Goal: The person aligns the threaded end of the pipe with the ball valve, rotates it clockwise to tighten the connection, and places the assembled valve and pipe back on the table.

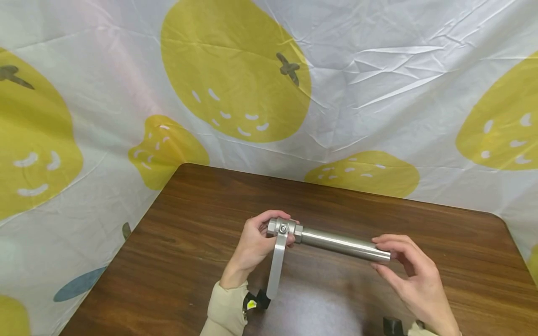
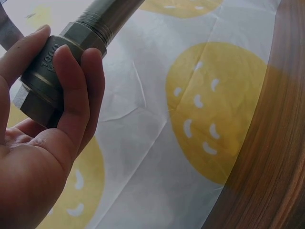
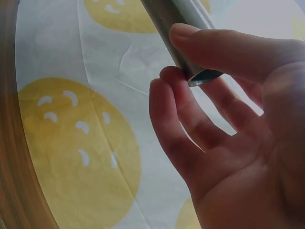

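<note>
Clearly, at the far left of the head view a white sheet [image 1: 105, 84] printed with big yellow lemons [image 1: 38, 135] hangs beside the brown table [image 1: 159, 247], and it runs on behind it across the top of the frame. Next, at lower centre, comes a beige sleeve [image 1: 227, 305] with a black strap [image 1: 251, 302] at its cuff. Above it the left hand [image 1: 248, 252] grips a metal valve [image 1: 289, 225], fingers curled round the body; the left wrist view shows "1000" on its side. From the valve a flat grey handle [image 1: 277, 266] points down the frame, its lower end near the strap. Rightward, a shiny pipe [image 1: 344, 244] runs from the valve, slanting slightly down, with screw threads showing where they meet. At lower right the right hand [image 1: 420, 275] pinches the pipe's far end, thumb on one side and fingertips on the other, the round opening facing the palm.
</note>
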Motion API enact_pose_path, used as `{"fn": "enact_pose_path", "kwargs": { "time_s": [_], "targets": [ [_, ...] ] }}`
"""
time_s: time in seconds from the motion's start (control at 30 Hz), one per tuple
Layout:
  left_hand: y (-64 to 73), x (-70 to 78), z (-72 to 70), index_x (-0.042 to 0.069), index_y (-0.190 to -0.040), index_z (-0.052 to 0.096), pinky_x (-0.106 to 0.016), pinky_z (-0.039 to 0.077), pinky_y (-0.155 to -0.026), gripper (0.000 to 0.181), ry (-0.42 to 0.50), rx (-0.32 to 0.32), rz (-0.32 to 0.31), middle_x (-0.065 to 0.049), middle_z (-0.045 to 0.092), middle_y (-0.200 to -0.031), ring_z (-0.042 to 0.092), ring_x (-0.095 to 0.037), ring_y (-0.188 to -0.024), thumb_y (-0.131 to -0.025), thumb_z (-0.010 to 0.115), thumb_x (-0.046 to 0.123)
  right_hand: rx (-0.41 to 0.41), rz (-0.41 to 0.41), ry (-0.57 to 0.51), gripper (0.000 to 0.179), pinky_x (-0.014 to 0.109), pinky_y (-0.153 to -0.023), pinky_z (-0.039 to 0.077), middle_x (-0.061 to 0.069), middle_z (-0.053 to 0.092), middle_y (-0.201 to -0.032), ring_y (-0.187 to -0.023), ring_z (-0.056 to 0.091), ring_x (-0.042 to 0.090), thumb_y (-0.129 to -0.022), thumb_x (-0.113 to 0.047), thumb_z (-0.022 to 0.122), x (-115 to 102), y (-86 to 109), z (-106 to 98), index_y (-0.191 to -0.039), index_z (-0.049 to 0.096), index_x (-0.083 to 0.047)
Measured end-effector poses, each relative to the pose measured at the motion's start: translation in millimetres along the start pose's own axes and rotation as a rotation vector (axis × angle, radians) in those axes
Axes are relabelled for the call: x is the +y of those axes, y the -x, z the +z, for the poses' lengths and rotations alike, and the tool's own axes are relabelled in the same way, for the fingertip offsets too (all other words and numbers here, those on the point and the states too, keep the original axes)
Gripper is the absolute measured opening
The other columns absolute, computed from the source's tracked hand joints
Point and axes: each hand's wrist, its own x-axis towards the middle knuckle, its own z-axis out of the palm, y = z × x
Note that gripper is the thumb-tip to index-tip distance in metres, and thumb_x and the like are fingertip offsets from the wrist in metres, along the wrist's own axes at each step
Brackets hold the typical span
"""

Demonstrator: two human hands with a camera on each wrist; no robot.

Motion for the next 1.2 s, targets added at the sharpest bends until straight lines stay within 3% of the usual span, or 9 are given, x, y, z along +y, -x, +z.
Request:
{"fn": "enact_pose_path", "kwargs": {
  "time_s": [0.37,0.6,1.03,1.2],
  "targets": [
    [0.9,-0.1,-1.1,-0.01,-0.115,0.056,-0.039,0.062,-0.076,0.049,0.008,-0.007,0.005,-0.007,0.07,-0.104,0.068,-0.016,-0.088,-0.075,0.08,0.003,-0.006,-0.023,0.129,0.034,0.012,-0.073,0.05,0.014,0.064,-0.114,-0.102,0.062,0.011,-0.074,0.012,0.075,-5.1,-3.0,2.4,-0.102,0.058,0.019],
    [0.8,-0.2,-1.6,-0.012,-0.116,0.054,-0.038,0.062,-0.074,0.048,0.019,-0.017,0.013,-0.006,0.07,-0.103,0.069,-0.015,-0.084,-0.076,0.078,0.0,0.0,-0.019,0.194,0.035,0.012,-0.072,0.051,0.015,0.064,-0.112,-0.099,0.062,0.009,-0.073,0.011,0.076,-5.0,-2.0,2.1,-0.103,0.06,0.017],
    [0.4,-0.5,-2.9,-0.012,-0.116,0.055,-0.038,0.062,-0.072,0.05,0.012,-0.003,0.005,-0.01,0.069,-0.104,0.069,-0.016,-0.081,-0.075,0.08,0.001,0.006,-0.014,0.212,0.039,0.011,-0.073,0.051,0.017,0.065,-0.111,-0.099,0.062,0.009,-0.07,0.015,0.076,-2.4,-0.7,1.7,-0.106,0.06,0.017],
    [0.6,0.0,-2.8,-0.011,-0.116,0.056,-0.037,0.062,-0.071,0.049,0.006,0.004,0.004,-0.01,0.069,-0.104,0.069,-0.016,-0.08,-0.075,0.08,0.001,0.009,-0.015,0.208,0.039,0.011,-0.072,0.05,0.017,0.066,-0.11,-0.091,0.061,0.008,-0.07,0.017,0.075,-8.9,-4.0,4.8,-0.107,0.06,0.018]
  ]
}}
